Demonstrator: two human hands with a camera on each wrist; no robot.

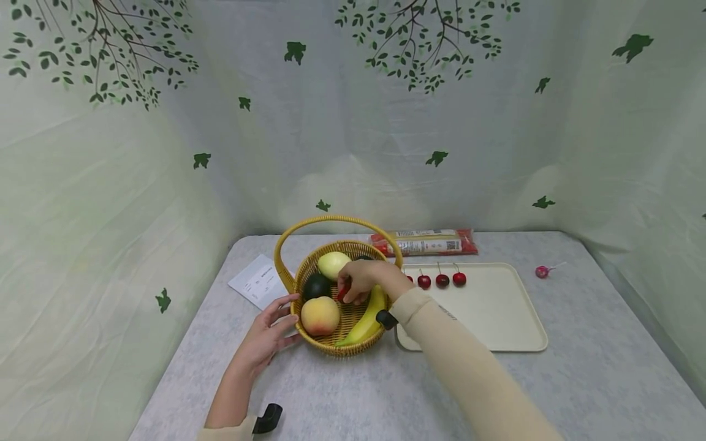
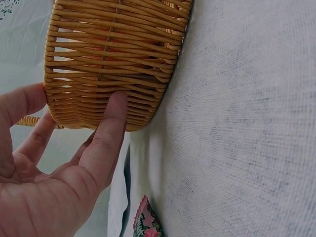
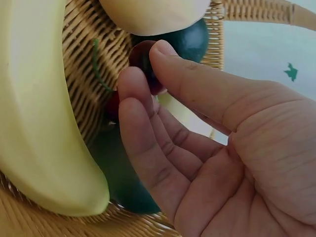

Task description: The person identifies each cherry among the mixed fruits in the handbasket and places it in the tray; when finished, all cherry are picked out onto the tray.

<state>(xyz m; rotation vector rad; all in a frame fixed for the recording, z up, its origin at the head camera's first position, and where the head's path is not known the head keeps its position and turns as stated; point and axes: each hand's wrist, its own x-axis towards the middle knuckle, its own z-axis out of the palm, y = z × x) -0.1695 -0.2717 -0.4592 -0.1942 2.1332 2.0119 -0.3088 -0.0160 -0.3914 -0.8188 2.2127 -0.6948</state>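
Note:
My right hand [image 1: 361, 278] reaches into a yellow wicker basket [image 1: 341, 350], pinching a dark red cherry [image 3: 142, 57] between thumb and fingertips. Just beyond the fingers, another red cherry [image 3: 113, 104] with a green stem shows in the right wrist view. Around that hand lie a banana [image 1: 364, 324], a peach [image 1: 320, 316], a pale yellow-green fruit [image 1: 333, 265] and a dark green, smooth fruit [image 1: 317, 286]; a second dark green one [image 3: 123, 173] is partly covered by the hand. My left hand [image 1: 270, 331] rests its extended fingers against the basket's outer left side, thumb tip at the rim.
Right of the basket, a cream tray [image 1: 496, 312] bears a row of cherries [image 1: 442, 280] along its far side. Behind stands a red-ended packet [image 1: 430, 243]. A white printed paper [image 1: 259, 280] lies left; a small red wrapped lollipop [image 1: 542, 271] lies far right. The basket's handle [image 1: 336, 218] arches high.

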